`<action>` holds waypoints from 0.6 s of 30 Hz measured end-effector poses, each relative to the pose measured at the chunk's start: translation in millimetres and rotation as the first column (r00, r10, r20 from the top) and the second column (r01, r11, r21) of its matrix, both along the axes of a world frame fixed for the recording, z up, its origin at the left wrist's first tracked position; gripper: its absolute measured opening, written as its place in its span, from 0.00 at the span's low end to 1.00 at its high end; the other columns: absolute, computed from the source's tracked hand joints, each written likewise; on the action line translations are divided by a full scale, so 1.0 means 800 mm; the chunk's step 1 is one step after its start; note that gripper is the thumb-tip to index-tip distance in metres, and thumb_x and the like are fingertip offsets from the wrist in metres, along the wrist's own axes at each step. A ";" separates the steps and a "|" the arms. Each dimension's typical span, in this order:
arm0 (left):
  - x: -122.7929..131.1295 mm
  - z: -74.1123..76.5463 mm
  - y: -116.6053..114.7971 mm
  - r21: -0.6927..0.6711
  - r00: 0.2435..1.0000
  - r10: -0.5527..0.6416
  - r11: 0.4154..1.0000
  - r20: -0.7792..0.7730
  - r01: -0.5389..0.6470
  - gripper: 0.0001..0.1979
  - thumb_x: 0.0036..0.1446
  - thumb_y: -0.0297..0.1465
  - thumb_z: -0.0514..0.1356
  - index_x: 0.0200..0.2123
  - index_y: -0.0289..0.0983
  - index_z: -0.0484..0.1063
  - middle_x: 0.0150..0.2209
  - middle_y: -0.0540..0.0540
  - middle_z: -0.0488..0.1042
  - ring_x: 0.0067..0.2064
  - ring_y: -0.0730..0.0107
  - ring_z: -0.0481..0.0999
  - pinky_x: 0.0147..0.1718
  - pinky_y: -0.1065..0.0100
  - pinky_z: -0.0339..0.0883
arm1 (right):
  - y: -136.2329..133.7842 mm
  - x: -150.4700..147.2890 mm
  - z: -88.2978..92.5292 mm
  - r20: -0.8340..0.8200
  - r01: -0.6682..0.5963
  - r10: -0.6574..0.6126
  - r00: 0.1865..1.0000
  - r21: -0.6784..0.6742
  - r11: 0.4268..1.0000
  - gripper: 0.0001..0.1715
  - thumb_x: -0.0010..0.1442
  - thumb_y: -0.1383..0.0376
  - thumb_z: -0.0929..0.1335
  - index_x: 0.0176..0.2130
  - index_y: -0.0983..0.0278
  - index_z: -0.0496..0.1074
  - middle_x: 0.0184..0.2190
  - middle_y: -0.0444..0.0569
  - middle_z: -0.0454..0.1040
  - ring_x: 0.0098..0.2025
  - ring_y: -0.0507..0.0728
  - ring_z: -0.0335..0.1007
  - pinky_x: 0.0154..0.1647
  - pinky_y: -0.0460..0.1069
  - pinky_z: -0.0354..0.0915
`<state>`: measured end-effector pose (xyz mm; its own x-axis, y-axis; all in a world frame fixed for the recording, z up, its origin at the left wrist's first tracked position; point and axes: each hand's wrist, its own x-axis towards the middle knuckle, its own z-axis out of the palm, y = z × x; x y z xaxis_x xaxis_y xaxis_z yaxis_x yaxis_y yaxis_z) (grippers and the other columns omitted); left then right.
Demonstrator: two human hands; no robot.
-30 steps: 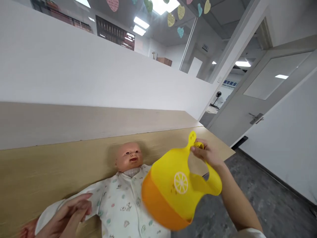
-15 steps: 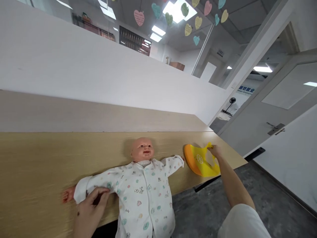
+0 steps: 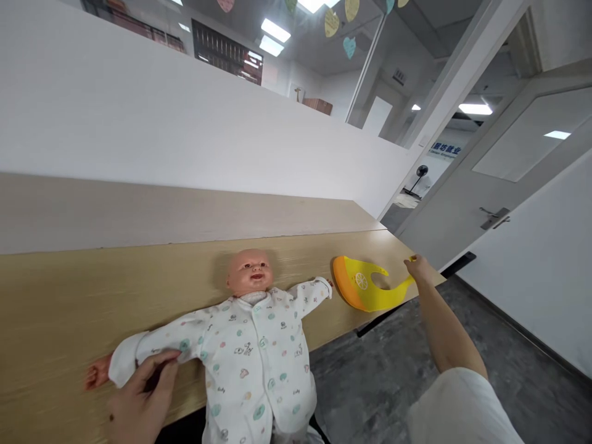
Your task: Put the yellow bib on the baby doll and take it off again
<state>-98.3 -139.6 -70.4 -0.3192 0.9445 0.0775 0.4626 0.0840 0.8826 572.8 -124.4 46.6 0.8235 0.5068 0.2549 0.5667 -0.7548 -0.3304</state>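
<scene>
A baby doll point(image 3: 245, 345) in a white patterned suit lies on its back on the wooden table point(image 3: 69, 296), arms spread, legs hanging over the front edge. My left hand point(image 3: 139, 401) rests on the doll's outstretched sleeve, fingers laid over it. A yellow and orange silicone bib point(image 3: 363, 290) lies flat on the table to the right of the doll. My right hand point(image 3: 419, 268) is stretched out to the table's right corner and pinches the end of the bib's neck strap.
A raised wooden ledge point(image 3: 185, 209) and a white partition wall point(image 3: 161, 123) run behind the table. A grey door point(image 3: 499, 185) with a handle stands at the right. Grey floor point(image 3: 393, 382) lies below the table's edge.
The bib was held up in my right hand; it now lies flat on the table right of the doll, with the hand still at its strap. My left hand stayed on the doll's sleeve.
</scene>
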 end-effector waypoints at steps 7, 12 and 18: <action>0.002 0.002 0.001 -0.009 0.999 0.017 1.000 0.033 -0.017 0.15 0.42 0.45 0.57 0.28 0.43 0.75 0.35 0.45 0.81 0.43 0.49 0.78 0.47 0.54 0.70 | 0.015 -0.007 0.001 -0.094 -0.046 0.046 0.995 0.007 0.999 0.33 0.60 0.55 0.68 0.59 0.67 0.63 0.50 0.65 0.69 0.54 0.68 0.68 0.53 0.58 0.66; 0.002 0.002 -0.001 -0.016 1.000 0.010 1.000 0.010 -0.010 0.15 0.43 0.46 0.56 0.30 0.44 0.75 0.36 0.47 0.81 0.44 0.50 0.78 0.46 0.54 0.71 | 0.031 -0.008 -0.009 -0.098 -0.073 0.071 0.993 -0.012 0.997 0.36 0.59 0.58 0.68 0.61 0.72 0.61 0.58 0.64 0.65 0.61 0.66 0.62 0.60 0.56 0.61; 0.004 0.007 -0.004 -0.027 1.000 0.016 1.000 0.010 -0.016 0.15 0.44 0.46 0.56 0.29 0.45 0.75 0.37 0.47 0.81 0.45 0.49 0.78 0.48 0.53 0.70 | 0.018 -0.006 -0.031 -0.131 -0.046 0.038 0.991 -0.061 0.997 0.28 0.61 0.64 0.64 0.58 0.73 0.66 0.56 0.63 0.68 0.59 0.66 0.65 0.58 0.55 0.63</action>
